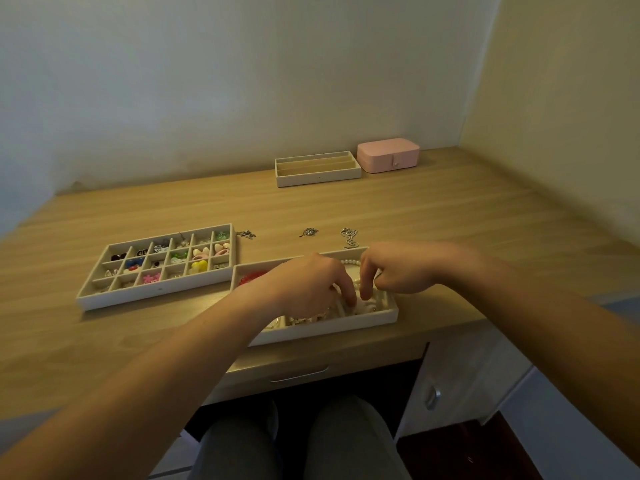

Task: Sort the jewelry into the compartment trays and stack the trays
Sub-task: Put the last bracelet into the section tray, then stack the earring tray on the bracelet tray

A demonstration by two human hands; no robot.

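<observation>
A white tray (388, 315) with long compartments lies at the desk's front edge, holding a red bracelet (251, 277) and a pearl strand (351, 262). Both hands reach into it. My left hand (311, 284) has its fingers curled down among pale pieces in the tray. My right hand (391, 271) points its fingers down at the pearls beside it; what either hand holds is hidden. To the left sits a many-celled tray (156, 289) filled with colourful earrings and charms. Three silver chains (308, 232) lie loose on the desk behind.
An empty three-slot tray (317, 176) and a pink jewelry box (388, 155) stand at the back near the wall. The wooden desk (450, 209) meets walls at the back and right. A drawer handle (298, 375) shows below the front edge.
</observation>
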